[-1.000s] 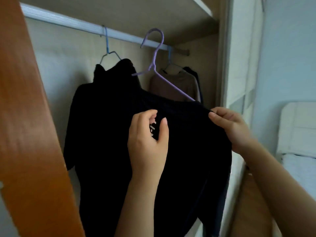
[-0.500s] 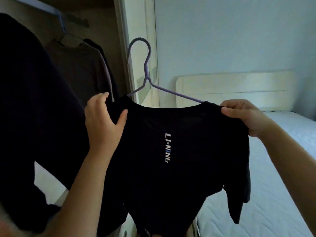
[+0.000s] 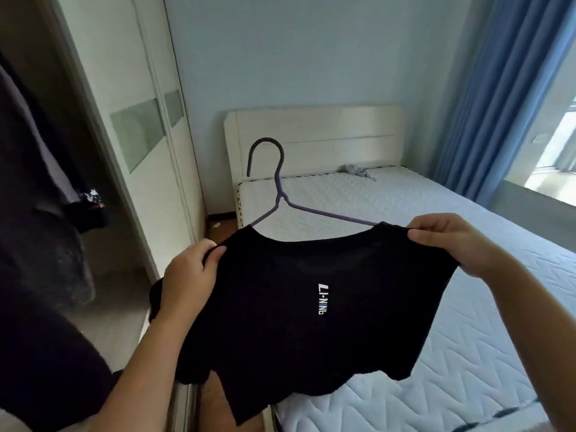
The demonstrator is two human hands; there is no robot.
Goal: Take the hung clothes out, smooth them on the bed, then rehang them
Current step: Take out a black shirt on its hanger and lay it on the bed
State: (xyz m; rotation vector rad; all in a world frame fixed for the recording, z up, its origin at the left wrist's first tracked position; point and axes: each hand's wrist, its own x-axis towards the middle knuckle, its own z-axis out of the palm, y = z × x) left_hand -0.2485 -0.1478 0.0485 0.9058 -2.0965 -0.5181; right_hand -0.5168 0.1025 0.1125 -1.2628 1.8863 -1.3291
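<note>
Aloft, limp black T-shirt (image 3: 280,307), slim purple hanger (image 3: 324,211); quilted mattress (image 3: 405,207) beyond.

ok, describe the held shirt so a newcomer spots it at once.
Find the white bed at right. In front, the left hand and right hand hold a black T-shirt by its shoulders on a purple hanger. Unlike the dark clothes in the wardrobe, it bears white LI-NING lettering.

left grip (image 3: 190,272) pinching shirt (image 3: 280,322); right grip (image 3: 452,241) pinching shirt; forearms extended
</note>
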